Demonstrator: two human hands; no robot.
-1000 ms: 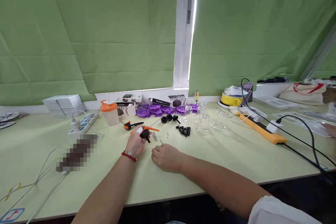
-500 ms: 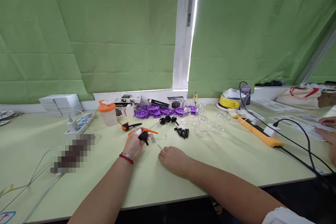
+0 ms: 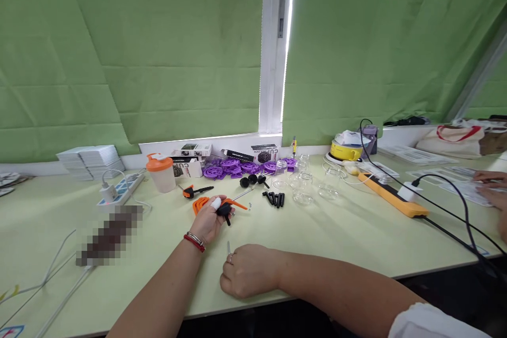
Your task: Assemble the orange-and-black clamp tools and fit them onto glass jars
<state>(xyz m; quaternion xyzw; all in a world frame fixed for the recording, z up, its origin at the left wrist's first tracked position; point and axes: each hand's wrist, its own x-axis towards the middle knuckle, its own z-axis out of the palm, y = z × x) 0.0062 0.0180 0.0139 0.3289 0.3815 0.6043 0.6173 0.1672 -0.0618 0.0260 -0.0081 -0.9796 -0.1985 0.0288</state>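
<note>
My left hand [image 3: 209,222], with a white wrap on one fingertip, is closed on a black-and-orange plastic part [image 3: 224,210] just above the table. Several orange curved pieces [image 3: 200,204] show behind its fingers. Lower and to the right, my right hand [image 3: 249,272] is closed, and a thin silver screw [image 3: 228,247] sticks up from its fingers. Another orange-and-black part [image 3: 190,191] lies beyond my left hand. A metal rod [image 3: 243,193], perhaps a screwdriver shaft, lies near several black round-topped pieces [image 3: 252,179]. Tiny metal bits [image 3: 250,206] rest near the black handles [image 3: 274,199].
Glass vessels [image 3: 304,190] stand right of centre, before purple plastic pieces [image 3: 237,166] and boxes [image 3: 186,168]. An orange-lidded shaker [image 3: 161,174] and a white power strip [image 3: 124,190] are on the left. Cables trail from an orange power strip [image 3: 390,195]; another person's hands [image 3: 491,187] are beyond.
My right hand has drawn back toward the table's front edge, the screw now pointing up. My left hand has shifted slightly right with the black-and-orange part, uncovering orange pieces.
</note>
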